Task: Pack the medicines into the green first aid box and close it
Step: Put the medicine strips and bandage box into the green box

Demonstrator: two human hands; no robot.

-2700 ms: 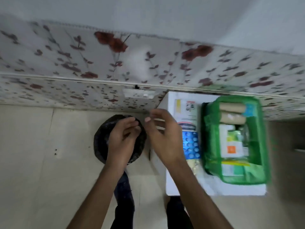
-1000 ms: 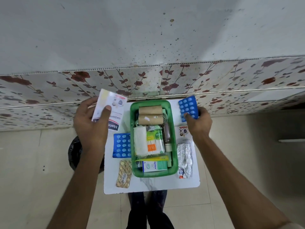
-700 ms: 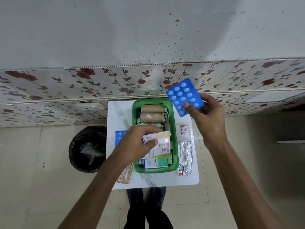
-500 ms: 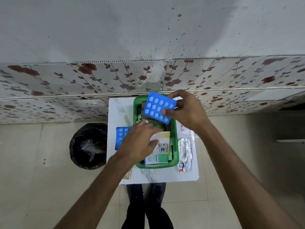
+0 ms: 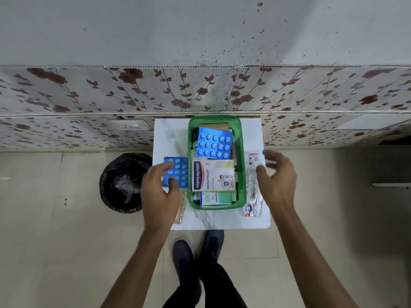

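Note:
The green first aid box (image 5: 242,165) stands open on a small white table (image 5: 222,218). Inside it lie a blue blister strip (image 5: 214,142) at the far end, a white Hansaplast carton (image 5: 213,175) in the middle and a green-white carton (image 5: 216,198) at the near end. My left hand (image 5: 160,189) hovers open over a second blue blister strip (image 5: 180,172) left of the box, with a tan tablet strip (image 5: 181,210) below it. My right hand (image 5: 278,176) hovers open over a silver foil strip (image 5: 253,201) and a small white sachet (image 5: 253,160) right of the box.
A bin lined with a black bag (image 5: 123,182) stands on the tiled floor left of the table. A floral-patterned wall panel (image 5: 200,92) runs right behind the table. My legs and shoes (image 5: 200,263) are below the table's near edge.
My left hand has let go of the Hansaplast carton in the box and my right hand has let go of the blue strip there. Both hands have moved out to the box's sides.

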